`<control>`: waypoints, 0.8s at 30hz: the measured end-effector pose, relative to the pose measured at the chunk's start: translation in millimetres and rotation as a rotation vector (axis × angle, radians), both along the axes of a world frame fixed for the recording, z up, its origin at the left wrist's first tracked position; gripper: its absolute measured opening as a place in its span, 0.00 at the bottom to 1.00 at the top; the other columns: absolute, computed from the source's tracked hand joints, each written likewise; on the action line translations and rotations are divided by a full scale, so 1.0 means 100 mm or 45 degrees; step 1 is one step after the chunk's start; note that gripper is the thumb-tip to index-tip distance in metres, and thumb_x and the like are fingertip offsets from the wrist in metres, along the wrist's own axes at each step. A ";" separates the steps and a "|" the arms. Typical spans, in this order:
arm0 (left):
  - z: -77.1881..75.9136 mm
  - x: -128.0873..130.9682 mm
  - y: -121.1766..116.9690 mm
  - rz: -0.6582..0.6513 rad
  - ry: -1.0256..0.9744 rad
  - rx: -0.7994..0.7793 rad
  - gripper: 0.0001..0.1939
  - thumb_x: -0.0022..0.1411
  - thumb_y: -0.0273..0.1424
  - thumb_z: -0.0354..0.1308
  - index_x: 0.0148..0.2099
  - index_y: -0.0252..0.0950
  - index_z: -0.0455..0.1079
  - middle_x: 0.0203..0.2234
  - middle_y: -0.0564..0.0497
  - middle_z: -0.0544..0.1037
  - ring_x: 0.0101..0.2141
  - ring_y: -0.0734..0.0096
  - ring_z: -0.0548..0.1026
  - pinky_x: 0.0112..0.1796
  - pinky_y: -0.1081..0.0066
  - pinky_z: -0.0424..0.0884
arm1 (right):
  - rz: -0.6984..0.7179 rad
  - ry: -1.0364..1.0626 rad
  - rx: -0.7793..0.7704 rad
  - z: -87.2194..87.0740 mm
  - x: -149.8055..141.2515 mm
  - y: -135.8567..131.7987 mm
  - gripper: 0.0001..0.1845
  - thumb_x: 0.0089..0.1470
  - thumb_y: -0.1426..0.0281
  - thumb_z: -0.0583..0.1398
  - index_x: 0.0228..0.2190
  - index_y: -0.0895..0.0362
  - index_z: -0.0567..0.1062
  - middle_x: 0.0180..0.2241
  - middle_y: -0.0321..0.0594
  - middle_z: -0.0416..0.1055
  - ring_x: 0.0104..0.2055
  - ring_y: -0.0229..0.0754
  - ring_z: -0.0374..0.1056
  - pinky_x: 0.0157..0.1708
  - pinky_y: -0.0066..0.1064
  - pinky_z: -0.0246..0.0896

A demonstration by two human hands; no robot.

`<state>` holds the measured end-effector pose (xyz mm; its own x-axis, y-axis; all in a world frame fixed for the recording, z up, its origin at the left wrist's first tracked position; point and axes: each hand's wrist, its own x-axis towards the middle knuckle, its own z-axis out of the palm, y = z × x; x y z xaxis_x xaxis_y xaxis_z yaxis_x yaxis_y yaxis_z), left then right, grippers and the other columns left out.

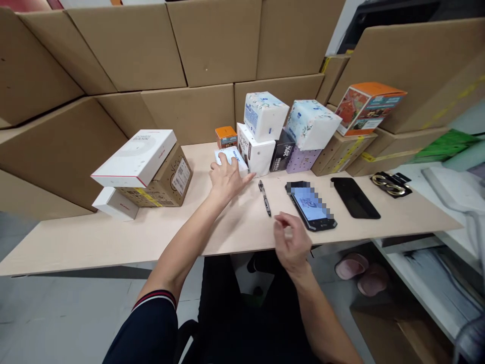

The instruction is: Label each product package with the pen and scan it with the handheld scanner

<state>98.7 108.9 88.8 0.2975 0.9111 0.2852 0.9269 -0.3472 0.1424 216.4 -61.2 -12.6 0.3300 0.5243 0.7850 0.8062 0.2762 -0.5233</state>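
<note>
My left hand [227, 177] reaches over a small white and blue tissue pack [238, 155], its fingers and thumb spanning the pack, which lies on the table before a white box [257, 154]. Part of the pack is hidden under the fingers. My right hand [292, 241] hovers by the table's front edge, fingers loosely curled and slightly blurred, with nothing visible in them. Just beyond it is a rugged handheld device [310, 205] with a lit, partly pixelated screen. A pen [264, 198] lies between the two hands.
Two tissue packs [265, 116] rest on boxes at the back. A power bank box [136, 156] tops a brown carton [172, 179] at left. A black phone [355, 197] and packaged cable [390, 184] lie right. Cardboard walls [212, 45] rise behind the table [94, 242].
</note>
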 end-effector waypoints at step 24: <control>-0.66 -1.55 -0.96 -0.077 -1.317 -0.284 0.31 0.69 0.48 0.48 0.68 0.40 0.59 0.61 0.40 0.69 0.58 0.55 0.71 0.57 0.54 0.69 | 0.198 0.139 -0.158 0.12 -0.17 0.11 0.10 0.64 0.66 0.56 0.41 0.57 0.75 0.36 0.43 0.77 0.30 0.38 0.71 0.31 0.30 0.69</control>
<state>-56.4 12.9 23.1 0.0521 0.9659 0.2535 0.3000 -0.2572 0.9186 199.2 -49.9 -0.8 0.3170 0.6660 0.6752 0.6955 0.3208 -0.6430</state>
